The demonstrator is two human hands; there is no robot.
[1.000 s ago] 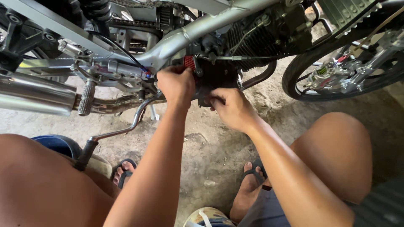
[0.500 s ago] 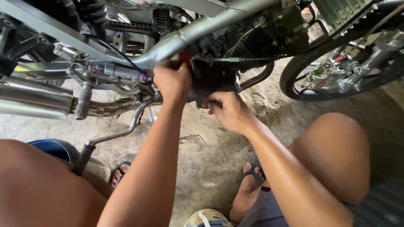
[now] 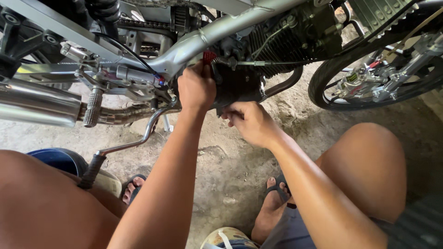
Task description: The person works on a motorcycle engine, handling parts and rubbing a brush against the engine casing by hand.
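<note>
Shifted slightly since half a second ago: left hand (image 3: pixel 197 88) higher on black engine cover (image 3: pixel 237 85), fingers curled round its edge.

Head view: right hand (image 3: pixel 249 122) pinching beneath cover's lower edge, fingertips together, held item too hidden to tell. Risks: cover slipping, cable (image 3: pixel 272 63) snagging. Blue tub (image 3: pixel 57 159) near left knee, contents hidden.

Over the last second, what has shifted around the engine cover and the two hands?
Little has changed. The right hand has slid a little left and lower under the black engine cover, fingers curled at its bottom edge. The left hand stays pressed on the cover's left side by the red part. The view has drifted slightly. The exhaust pipe, kick lever and front wheel are as before. Whether either grip holds a tool cannot be seen.
</note>
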